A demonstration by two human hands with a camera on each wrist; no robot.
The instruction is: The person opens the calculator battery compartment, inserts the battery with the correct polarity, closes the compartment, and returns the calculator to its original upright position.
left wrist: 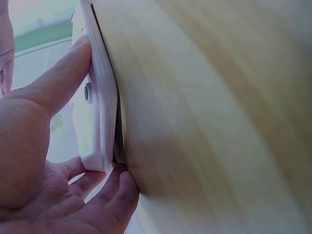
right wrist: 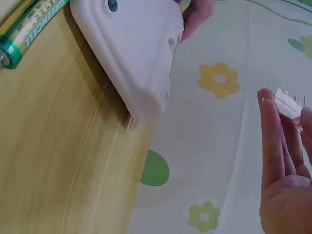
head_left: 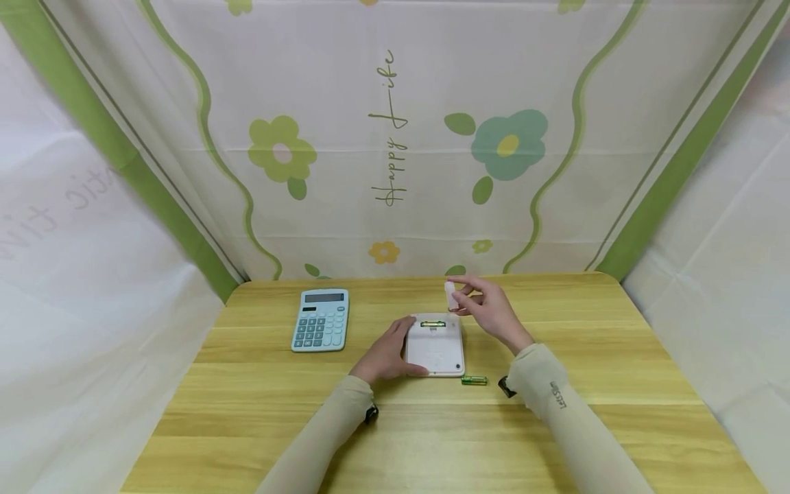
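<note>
1. Head view: we record a patterned cloth point(head_left: 345, 82) behind the work, reading "Happy Life" sideways.
2. We find the wooden table point(head_left: 247, 412) bearing every item except the cover.
3. The left hand point(head_left: 390, 351) grips the white device's left side, thumb at the near edge, overlapping it there.
4. The right hand point(head_left: 490, 310) pinches the cover narrowly between thumb and fingers.
5. The white device point(head_left: 435, 353) sits at mid-table, back upward, compartment end pointing away from the person; its long axis runs near to far. In the left wrist view we note a dark gap beneath its rim.
6. A blue calculator point(head_left: 321, 320) lies keys up, display end away, well left of the device.
7. The small white cover point(head_left: 452, 296) is held apart, by the far right corner.
8. A loose green battery point(head_left: 474, 380) lies crosswise just beside the near right corner.
9. A second green battery point(head_left: 433, 324) lies crosswise in the uncovered compartment.
</note>
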